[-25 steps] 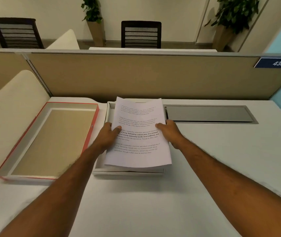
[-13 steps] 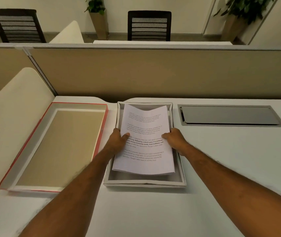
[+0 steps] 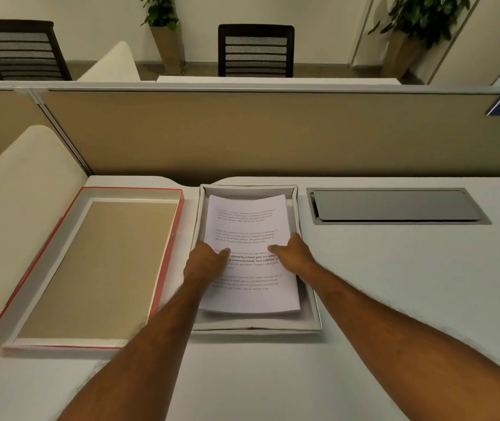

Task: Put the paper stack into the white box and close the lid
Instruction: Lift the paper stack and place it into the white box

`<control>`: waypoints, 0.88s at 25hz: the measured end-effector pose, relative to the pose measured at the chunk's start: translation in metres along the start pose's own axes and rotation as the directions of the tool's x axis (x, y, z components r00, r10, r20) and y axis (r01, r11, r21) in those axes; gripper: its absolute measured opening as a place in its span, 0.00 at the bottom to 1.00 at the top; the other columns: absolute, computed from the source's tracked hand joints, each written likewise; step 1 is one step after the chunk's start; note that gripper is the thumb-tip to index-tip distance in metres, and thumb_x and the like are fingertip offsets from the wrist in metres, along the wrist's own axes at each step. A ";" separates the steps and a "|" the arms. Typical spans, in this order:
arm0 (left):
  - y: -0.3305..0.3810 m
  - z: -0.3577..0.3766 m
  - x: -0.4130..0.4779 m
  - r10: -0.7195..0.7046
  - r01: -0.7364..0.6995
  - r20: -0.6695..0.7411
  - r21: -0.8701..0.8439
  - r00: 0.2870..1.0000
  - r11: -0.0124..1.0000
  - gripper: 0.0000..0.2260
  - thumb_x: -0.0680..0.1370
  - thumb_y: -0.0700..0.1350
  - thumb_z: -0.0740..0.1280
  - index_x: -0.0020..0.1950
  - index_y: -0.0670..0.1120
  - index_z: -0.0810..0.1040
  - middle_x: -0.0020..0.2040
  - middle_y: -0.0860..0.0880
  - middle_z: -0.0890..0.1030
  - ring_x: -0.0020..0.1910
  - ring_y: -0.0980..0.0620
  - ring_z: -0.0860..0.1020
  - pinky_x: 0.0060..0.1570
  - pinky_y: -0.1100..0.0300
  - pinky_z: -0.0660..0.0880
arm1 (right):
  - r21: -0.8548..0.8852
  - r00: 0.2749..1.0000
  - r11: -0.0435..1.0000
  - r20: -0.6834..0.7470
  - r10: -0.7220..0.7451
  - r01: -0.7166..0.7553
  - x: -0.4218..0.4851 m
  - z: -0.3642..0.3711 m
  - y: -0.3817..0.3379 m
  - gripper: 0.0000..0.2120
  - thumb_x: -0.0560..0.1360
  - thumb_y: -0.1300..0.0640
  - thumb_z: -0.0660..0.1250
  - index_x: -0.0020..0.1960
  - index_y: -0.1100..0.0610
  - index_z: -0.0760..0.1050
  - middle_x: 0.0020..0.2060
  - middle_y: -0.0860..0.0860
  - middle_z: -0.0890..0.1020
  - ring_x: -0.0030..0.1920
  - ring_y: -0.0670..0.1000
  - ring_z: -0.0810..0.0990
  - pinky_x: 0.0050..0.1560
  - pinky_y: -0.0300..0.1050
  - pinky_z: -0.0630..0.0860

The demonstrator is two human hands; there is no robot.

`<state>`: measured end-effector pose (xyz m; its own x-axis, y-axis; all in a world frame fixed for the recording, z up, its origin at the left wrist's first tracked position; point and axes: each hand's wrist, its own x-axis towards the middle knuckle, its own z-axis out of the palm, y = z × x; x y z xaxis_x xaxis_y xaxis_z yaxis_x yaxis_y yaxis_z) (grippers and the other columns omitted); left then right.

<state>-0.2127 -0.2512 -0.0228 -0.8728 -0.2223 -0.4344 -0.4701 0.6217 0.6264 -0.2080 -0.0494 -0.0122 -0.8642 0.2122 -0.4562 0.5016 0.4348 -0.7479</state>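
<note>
A stack of printed white paper [image 3: 247, 221] lies inside the shallow white box [image 3: 257, 325] at the desk's middle. My left hand [image 3: 204, 261] grips the stack's left edge, thumb on top of the sheets. My right hand [image 3: 292, 253] grips the right edge the same way. The stack's near end sits slightly raised and skewed inside the box. The lid [image 3: 99, 268], red-edged with a tan inner face, lies upturned on the desk to the left of the box.
A grey metal cable hatch [image 3: 394, 205] is set in the desk right of the box. A tan partition [image 3: 273, 132] closes the far edge. A cream curved panel [image 3: 14, 183] rises at the left.
Both hands have lowered the paper stack from above the box down into it. The view has shifted, so the box now shows in full.
</note>
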 end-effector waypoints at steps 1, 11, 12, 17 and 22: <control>0.000 0.001 -0.003 0.002 -0.002 0.001 -0.013 1.000 1.000 0.24 0.74 0.55 0.70 0.63 0.43 0.69 0.63 0.44 0.78 0.57 0.40 0.80 0.54 0.47 0.77 | 0.005 1.000 1.000 0.009 -0.009 0.009 -0.004 -0.001 0.001 0.28 0.75 0.55 0.70 0.68 0.62 0.63 0.66 0.58 0.76 0.62 0.58 0.78 0.52 0.44 0.75; -0.022 -0.008 -0.084 0.294 -0.281 -0.073 0.147 0.953 0.948 0.27 0.74 0.55 0.70 0.69 0.46 0.68 0.68 0.47 0.76 0.64 0.44 0.76 0.59 0.49 0.74 | -0.207 0.949 0.929 -0.003 -0.315 0.308 -0.067 -0.006 -0.003 0.21 0.72 0.57 0.73 0.62 0.62 0.74 0.60 0.57 0.81 0.51 0.51 0.80 0.35 0.30 0.71; -0.034 -0.013 -0.105 0.333 -0.316 -0.073 0.175 0.940 0.932 0.27 0.74 0.55 0.69 0.70 0.47 0.68 0.68 0.48 0.76 0.64 0.45 0.76 0.59 0.50 0.74 | -0.226 0.943 0.918 0.009 -0.334 0.327 -0.087 -0.005 -0.001 0.23 0.72 0.56 0.73 0.63 0.61 0.72 0.61 0.56 0.80 0.53 0.52 0.81 0.36 0.30 0.70; -0.061 0.001 -0.119 0.432 -0.388 -0.037 0.374 0.901 0.842 0.32 0.74 0.60 0.67 0.74 0.48 0.64 0.74 0.47 0.70 0.71 0.45 0.69 0.69 0.47 0.66 | -0.198 0.947 0.926 0.068 -0.313 0.321 -0.100 0.009 0.020 0.29 0.71 0.53 0.73 0.67 0.57 0.66 0.66 0.54 0.77 0.62 0.54 0.77 0.47 0.34 0.72; -0.092 -0.018 -0.128 0.465 -0.361 -0.073 0.530 0.882 0.768 0.36 0.76 0.66 0.56 0.78 0.48 0.56 0.80 0.47 0.56 0.79 0.45 0.52 0.76 0.42 0.50 | -0.244 0.934 0.901 0.096 -0.345 0.358 -0.125 0.029 0.029 0.34 0.70 0.49 0.75 0.70 0.57 0.65 0.68 0.55 0.73 0.66 0.54 0.74 0.57 0.40 0.71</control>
<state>-0.0596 -0.2937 -0.0129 -0.9983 0.0380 -0.0443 0.0233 0.9553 0.2948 -0.0844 -0.0891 0.0091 -0.9761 -0.0364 -0.2142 0.1324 0.6817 -0.7196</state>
